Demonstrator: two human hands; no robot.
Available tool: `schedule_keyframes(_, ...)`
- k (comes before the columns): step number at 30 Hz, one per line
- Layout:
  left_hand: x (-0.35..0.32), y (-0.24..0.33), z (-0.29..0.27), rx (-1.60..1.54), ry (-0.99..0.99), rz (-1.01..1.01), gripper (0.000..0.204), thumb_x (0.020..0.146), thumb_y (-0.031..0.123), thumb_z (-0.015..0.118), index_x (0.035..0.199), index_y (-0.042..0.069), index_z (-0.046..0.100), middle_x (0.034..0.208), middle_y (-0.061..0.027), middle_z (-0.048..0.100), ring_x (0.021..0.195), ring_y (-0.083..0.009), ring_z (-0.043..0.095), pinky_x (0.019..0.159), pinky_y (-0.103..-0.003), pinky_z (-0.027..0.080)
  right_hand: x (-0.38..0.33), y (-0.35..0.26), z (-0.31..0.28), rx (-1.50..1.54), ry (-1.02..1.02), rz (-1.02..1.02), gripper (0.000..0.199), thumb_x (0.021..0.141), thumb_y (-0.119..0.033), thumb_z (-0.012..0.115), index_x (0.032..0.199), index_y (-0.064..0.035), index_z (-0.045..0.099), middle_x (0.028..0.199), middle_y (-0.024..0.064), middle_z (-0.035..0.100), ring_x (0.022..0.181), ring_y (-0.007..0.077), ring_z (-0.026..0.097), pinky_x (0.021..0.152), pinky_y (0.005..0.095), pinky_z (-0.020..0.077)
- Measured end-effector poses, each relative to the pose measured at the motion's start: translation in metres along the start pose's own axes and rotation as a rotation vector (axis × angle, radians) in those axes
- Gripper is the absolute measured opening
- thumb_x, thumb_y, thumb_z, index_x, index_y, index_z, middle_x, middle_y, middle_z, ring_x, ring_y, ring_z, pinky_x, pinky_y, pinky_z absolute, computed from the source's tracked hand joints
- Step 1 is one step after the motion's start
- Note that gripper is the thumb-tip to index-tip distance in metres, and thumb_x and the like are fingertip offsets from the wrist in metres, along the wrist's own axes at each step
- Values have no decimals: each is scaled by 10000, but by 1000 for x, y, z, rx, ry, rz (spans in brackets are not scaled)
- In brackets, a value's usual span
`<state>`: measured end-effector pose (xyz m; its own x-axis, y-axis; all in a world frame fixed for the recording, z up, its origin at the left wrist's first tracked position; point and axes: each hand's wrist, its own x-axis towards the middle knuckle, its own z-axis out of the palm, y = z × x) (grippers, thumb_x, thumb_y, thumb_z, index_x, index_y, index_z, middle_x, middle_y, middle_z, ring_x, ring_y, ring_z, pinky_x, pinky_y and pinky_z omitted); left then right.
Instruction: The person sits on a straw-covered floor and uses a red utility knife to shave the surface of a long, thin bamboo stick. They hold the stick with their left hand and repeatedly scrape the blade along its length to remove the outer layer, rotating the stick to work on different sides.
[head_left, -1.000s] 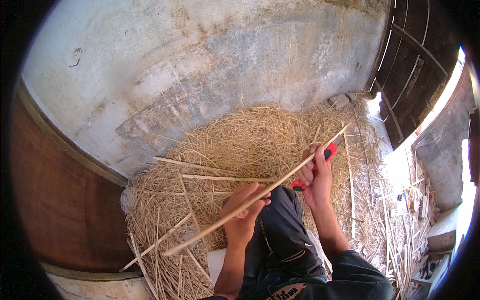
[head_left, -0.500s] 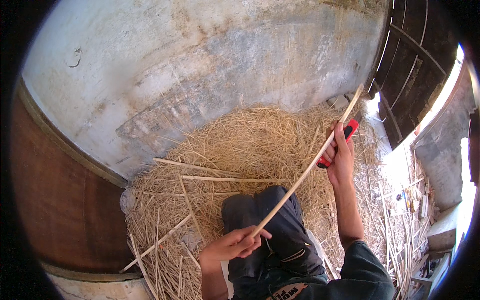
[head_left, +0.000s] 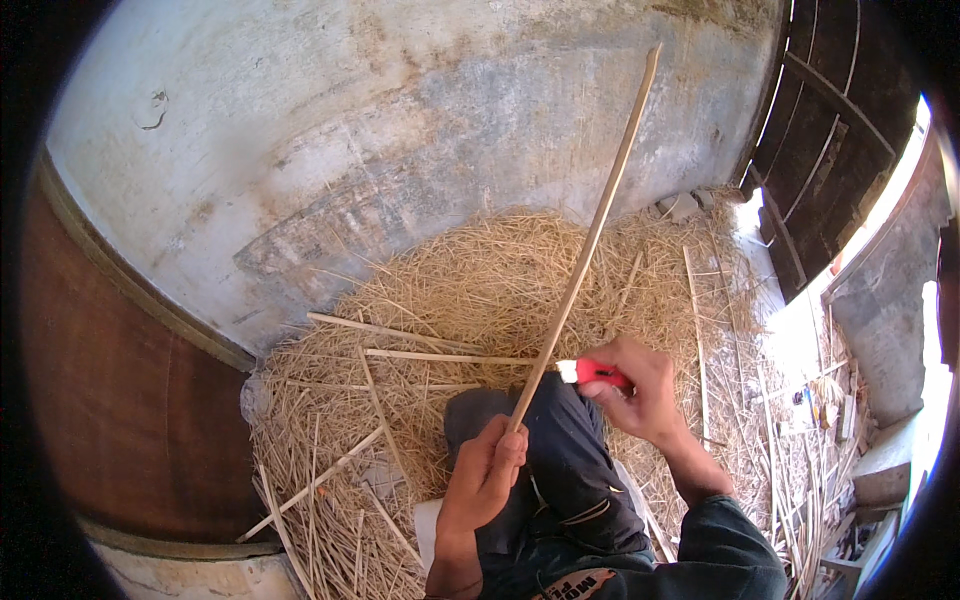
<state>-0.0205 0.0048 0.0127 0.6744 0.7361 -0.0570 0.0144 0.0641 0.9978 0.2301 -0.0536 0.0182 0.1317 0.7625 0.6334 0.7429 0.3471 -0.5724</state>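
Observation:
A long, thin bamboo stick slants up and away from my left hand, whose fingers are wrapped round its lower end. The far end reaches up in front of the wall. My right hand grips a red utility knife with black parts. Its pale, bright tip is close to the stick's right side, a little above my left hand. Whether the tip touches the stick, I cannot tell. My knees in dark trousers lie beneath both hands.
A thick bed of pale shavings covers the floor, with several loose strips on top. A stained wall rises behind. At the left is a brown panel; at the right, a dark plank door and a bright gap.
My right hand has let go of the stick's upper part and come down and left with the knife. The stick has swung steeper, and my left hand has turned upright around it.

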Motion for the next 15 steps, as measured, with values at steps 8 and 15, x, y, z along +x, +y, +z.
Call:
schedule_keyframes(8,3,16,21,380,132,115,310,1128,309,542,1031,17,585,676,-156,573,580,-316,594,556,-389,436,-1,-20,4,-57,-14,-66,342,810,-232,900,1099,-92,783,827,44,704,659,222,698,557,338,550)
schedule_keyframes(15,4,19,31,573,206,121,293,1124,297,541,1033,19,560,691,-249,600,683,-496,637,558,-512,465,1,-24,6,-67,1,-73,348,801,-231,903,1106,-105,794,812,40,701,630,214,687,537,338,533)
